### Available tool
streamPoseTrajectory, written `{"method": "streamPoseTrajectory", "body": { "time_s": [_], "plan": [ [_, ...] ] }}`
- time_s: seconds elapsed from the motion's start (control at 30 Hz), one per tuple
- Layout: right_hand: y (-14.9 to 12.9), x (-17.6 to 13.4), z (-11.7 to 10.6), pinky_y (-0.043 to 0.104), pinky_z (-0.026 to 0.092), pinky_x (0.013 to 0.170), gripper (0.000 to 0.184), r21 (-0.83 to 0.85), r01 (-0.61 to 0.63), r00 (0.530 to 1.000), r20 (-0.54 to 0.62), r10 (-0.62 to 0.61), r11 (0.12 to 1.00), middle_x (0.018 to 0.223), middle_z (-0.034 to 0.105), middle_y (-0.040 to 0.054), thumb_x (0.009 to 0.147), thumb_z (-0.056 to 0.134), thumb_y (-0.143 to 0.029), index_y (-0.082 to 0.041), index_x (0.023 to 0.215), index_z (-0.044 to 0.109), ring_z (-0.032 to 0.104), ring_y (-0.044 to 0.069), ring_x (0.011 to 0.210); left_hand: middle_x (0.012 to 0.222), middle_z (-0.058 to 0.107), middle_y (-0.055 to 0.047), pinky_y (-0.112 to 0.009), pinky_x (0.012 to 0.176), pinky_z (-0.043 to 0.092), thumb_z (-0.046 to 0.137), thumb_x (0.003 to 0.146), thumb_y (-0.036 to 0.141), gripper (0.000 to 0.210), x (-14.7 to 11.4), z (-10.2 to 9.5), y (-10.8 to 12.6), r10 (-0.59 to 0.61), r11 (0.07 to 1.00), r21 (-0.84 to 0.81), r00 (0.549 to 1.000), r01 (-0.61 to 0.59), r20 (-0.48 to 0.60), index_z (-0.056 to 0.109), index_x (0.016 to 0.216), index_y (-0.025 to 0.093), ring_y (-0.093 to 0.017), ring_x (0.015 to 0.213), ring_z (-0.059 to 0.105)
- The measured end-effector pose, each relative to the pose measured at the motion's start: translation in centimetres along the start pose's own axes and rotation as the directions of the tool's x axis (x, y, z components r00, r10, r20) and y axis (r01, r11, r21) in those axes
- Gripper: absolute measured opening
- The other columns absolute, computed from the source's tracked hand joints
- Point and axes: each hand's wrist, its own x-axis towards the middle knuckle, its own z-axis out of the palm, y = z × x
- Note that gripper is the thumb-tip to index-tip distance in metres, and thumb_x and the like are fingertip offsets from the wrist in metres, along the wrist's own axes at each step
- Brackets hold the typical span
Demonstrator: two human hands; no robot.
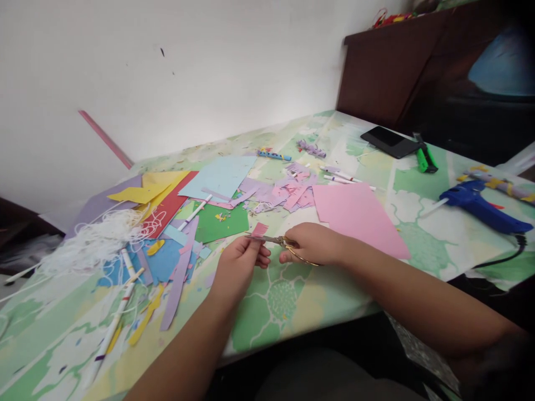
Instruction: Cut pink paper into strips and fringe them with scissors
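My left hand (244, 259) pinches a small pink paper piece (259, 229) between thumb and fingers, near the table's front edge. My right hand (311, 244) is closed around the gold-coloured handles of a pair of scissors (273, 239). The scissors point left, and their blades lie against the pink piece just above my left thumb. Whether the blades are apart cannot be made out. Beyond my right hand lies a large pink paper sheet (359, 214). A green sheet (221, 223) with small scraps on it lies behind my left hand.
White string (96, 239) lies tangled at left among coloured papers and markers (112, 328). Pink and purple scraps (292, 189) cover the middle. At right are a blue glue gun (485, 209) with a cord, a green-handled cutter (426, 159) and a black phone-like device (389, 142).
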Motion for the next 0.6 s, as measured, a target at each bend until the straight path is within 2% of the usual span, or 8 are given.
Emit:
{"method": "streamPoseTrajectory", "body": {
  "time_s": [0.33, 0.6],
  "plan": [
    [0.07, 0.25, -0.1, 0.02, 0.021, 0.042, 0.057, 0.019, -0.018, 1.0, -0.024, 0.019, 1.0, 0.055, 0.053, 0.0033, 0.062, 0.03, -0.067, -0.015, 0.064, 0.055, 0.04, 0.01, 0.047, 0.058, 0.057, -0.001, -0.028, 0.053, 0.046, 0.048, 0.068, 0.034, 0.023, -0.05, 0.03, 0.0, -0.011, 1.0, -0.015, 1.0, 0.011, -0.012, 0.053, 0.065, 0.013, -0.011, 0.05, 0.054],
    [-0.08, -0.09, -0.29, 0.02, 0.021, 0.041, 0.055, 0.021, -0.042, 0.998, -0.037, 0.043, 0.999, 0.055, 0.052, 0.0026, 0.064, 0.029, -0.064, -0.016, 0.064, 0.055, 0.038, 0.01, 0.046, 0.054, 0.055, 0.0, -0.023, 0.044, 0.044, 0.048, 0.067, 0.035, 0.022, -0.07, 0.0, 0.0, -0.025, 0.999, -0.044, 0.999, 0.024, -0.024, 0.052, 0.068, 0.014, -0.01, 0.045, 0.052]
  ]
}}
